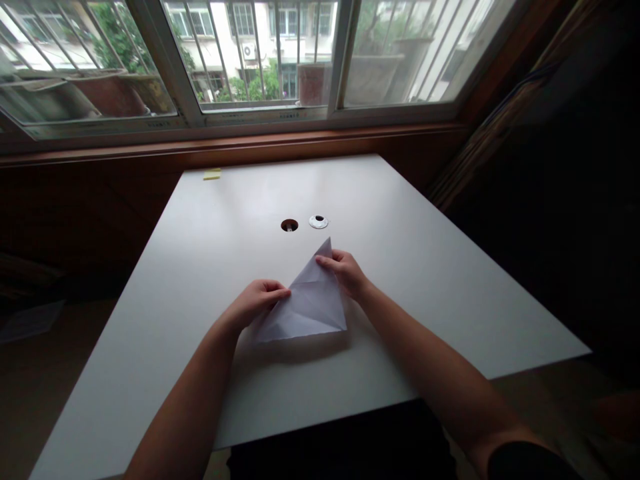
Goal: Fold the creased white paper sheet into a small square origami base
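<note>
A folded sheet of white paper (315,303), roughly triangular with creases across it, is held just above the table near its front. Its point faces away from me, and its lower edge throws a shadow on the tabletop. My left hand (260,297) pinches the paper's left edge, thumb on top and the other fingers partly hidden. Near the upper tip, my right hand (346,270) grips the right edge between thumb and fingers. The fingers behind the paper are out of sight.
The white table (165,287) has an open round hole (289,225) beyond the paper. Beside it lies a round white cover (319,222). Yellow sticky notes (212,174) sit at the far left corner. A barred window (260,60) stands behind the table.
</note>
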{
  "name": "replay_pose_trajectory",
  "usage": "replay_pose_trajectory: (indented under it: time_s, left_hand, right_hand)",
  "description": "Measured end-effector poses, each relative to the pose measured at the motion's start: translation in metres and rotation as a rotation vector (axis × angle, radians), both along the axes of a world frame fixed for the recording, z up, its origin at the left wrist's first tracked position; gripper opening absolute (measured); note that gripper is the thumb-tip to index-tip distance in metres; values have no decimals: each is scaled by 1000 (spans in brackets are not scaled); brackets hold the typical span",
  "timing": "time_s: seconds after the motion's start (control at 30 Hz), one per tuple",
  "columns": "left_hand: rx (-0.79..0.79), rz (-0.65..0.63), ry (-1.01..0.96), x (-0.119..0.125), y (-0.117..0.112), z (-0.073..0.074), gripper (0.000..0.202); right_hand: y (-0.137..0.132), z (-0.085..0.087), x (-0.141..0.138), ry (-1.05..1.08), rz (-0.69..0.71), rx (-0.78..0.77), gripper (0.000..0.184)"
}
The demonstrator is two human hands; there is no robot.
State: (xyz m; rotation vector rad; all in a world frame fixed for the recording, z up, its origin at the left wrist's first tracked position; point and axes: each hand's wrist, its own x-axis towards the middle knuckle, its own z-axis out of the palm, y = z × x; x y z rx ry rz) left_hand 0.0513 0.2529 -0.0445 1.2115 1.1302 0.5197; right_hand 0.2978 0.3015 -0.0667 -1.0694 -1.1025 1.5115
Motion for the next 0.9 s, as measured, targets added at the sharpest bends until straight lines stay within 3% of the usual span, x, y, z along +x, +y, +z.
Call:
replay_pose_trajectory:
  time_s: [0.37,0.57,0.9]
  left_hand:
    - [40,-1,52,0,1,1,34]
    - [-59,9,-90,3,2,2,32]
    - [-38,51,-73,-3,4,-2,34]
  right_hand:
    - [22,6,37,-26,-128,26,30]
    - [29,6,56,-30,-211,15,31]
    - [30,2,66,37,-277,15,27]
